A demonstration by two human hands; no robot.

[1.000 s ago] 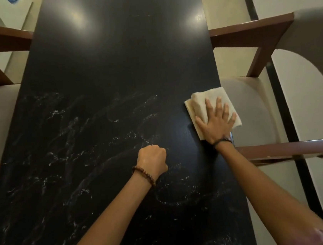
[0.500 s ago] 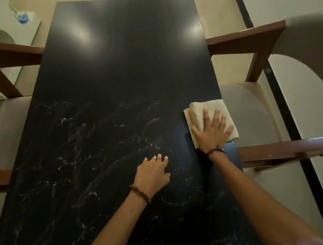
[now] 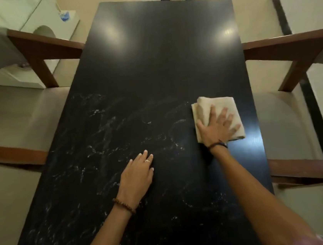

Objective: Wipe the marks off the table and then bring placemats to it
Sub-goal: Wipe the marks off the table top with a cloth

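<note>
Surface: long black glossy bench (image 3: pixel 159 62), near half covered in white smeared marks (image 3: pixel 102 137), far half unmarked.
Cloth: folded beige cloth (image 3: pixel 223 103) lay flat near the right edge, beside the marks.
Right hand (image 3: pixel 215 128): fingers straight and spread, palm pressing the cloth down, probably to load the full pad for wiping.
Left hand (image 3: pixel 137 175): flat on the bench, fingers extended, holding nothing; judged a brace.
Placemats: none visible.
Seating: 2 wood-armed chairs (image 3: pixel 289 51) flanked the bench.
</note>
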